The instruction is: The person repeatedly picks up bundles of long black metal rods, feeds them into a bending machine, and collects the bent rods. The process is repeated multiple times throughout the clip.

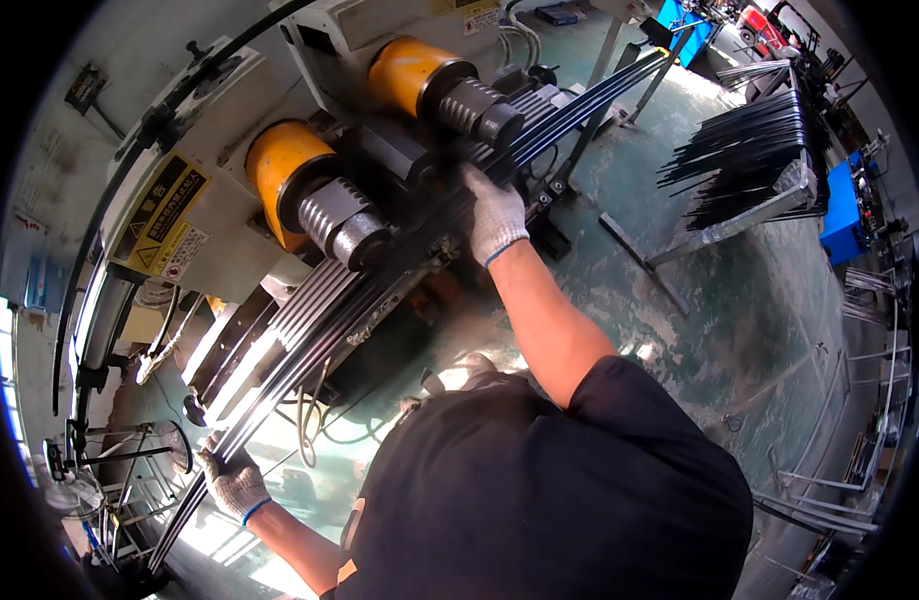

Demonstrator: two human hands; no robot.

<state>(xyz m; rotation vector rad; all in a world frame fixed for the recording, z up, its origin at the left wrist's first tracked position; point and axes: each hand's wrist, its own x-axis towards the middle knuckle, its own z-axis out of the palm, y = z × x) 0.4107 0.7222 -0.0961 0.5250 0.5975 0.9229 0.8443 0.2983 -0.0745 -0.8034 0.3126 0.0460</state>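
Note:
A bundle of long, thin black metal tubes or rods [590, 102] runs slantwise along the front of a machine, from lower left to upper right. My left hand [237, 484], in a pale knitted glove with a blue cuff, is closed around the bundle near its lower left end. Farther up, my right hand [497, 215], gloved the same way, lies over the bundle with its fingers reaching behind it; the fingertips are in shadow. Several greyish rods [325, 292] lie alongside on the machine, beneath two orange cylinders [282, 172] [410, 75] with ribbed metal ends.
A yellow-black warning label [165, 215] marks the machine's pale housing. At right, a metal rack [750, 218] carries many black rods beside a blue box [842, 212]. A round-topped stand [175, 447] is at lower left. Cables [306, 425] hang below the machine.

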